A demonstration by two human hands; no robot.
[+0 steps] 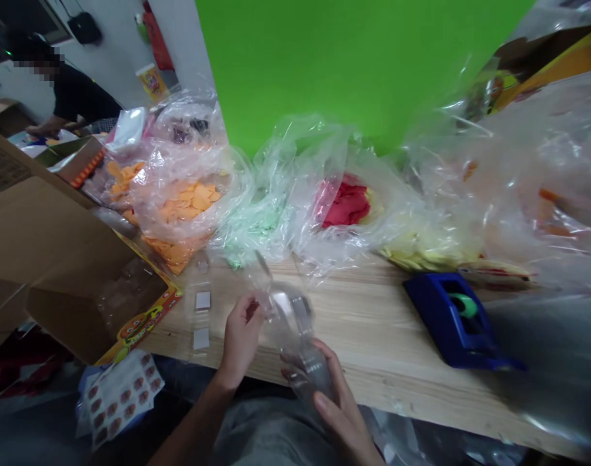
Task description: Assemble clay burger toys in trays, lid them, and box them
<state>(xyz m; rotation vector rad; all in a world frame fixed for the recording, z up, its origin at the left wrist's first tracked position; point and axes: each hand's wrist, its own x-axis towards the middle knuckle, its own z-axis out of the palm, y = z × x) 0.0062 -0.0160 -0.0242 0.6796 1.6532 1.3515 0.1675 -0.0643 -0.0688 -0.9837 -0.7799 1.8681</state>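
Observation:
Over the table's front edge I hold a clear plastic clamshell pack [295, 323], slightly blurred. My right hand [336, 391] wraps round its lower end, thumb on one side and fingers on the other. At its upper left edge, the fingers of my left hand [244, 330] are pinched on the thin plastic. Whether anything lies inside the pack is too blurred to tell. To the left of my left hand, small white squares [202, 299] lie on the table in clear plastic.
Plastic bags of orange pieces [191, 202], green pieces [256, 220], red pieces [346, 202] and yellow pieces [421, 249] line the back. A blue tape dispenser [435, 323] stands right. An open cardboard box [72, 259] and sticker sheets [123, 395] are left. Another person [81, 94] works behind.

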